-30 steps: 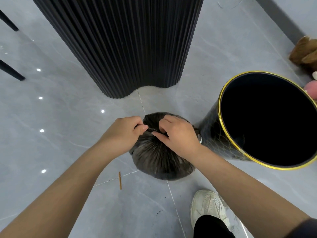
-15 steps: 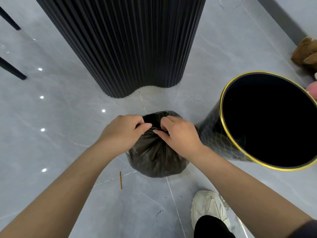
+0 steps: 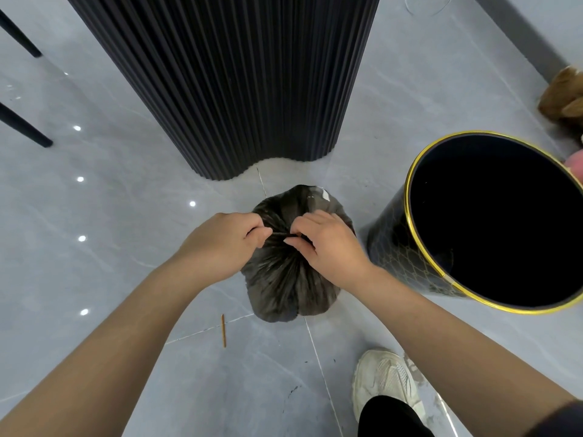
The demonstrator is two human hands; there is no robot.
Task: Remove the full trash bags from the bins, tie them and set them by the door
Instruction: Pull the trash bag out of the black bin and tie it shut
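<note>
Since half a second ago both hands have drawn slightly apart, and a thin twisted strand of plastic now shows taut between them where they nearly met before; more of the bag's far side shows beyond the knuckles too.

Nearest, a white shoe (image 3: 386,380) stands on the grey tiled floor (image 3: 110,184), below and right of the right wrist. A thin brown stick (image 3: 223,330) lies on the tiles below the left hand, near the bag's near edge but apart from it.

The bag (image 3: 284,282) is dark, slightly translucent plastic, full and rounded, sitting on the floor directly under the fingers. Its film is gathered into fine pleats that fan out from the neck toward its base. The left hand (image 3: 220,244) has its fingers curled together, thumb and forefinger pinched on the strand. The right hand (image 3: 328,247) pinches the other end of it, fingers bent and closed on the plastic. Just past the right fingertips a pale scrap shows through the film; what it is cannot be told.

Right of the right hand stands the bin (image 3: 400,247), black with a faint gold lattice and a gold rim, close beside the bag. Its inside is too dark to tell what it holds.

Beyond the fingers rises a black fluted column (image 3: 239,89).
</note>
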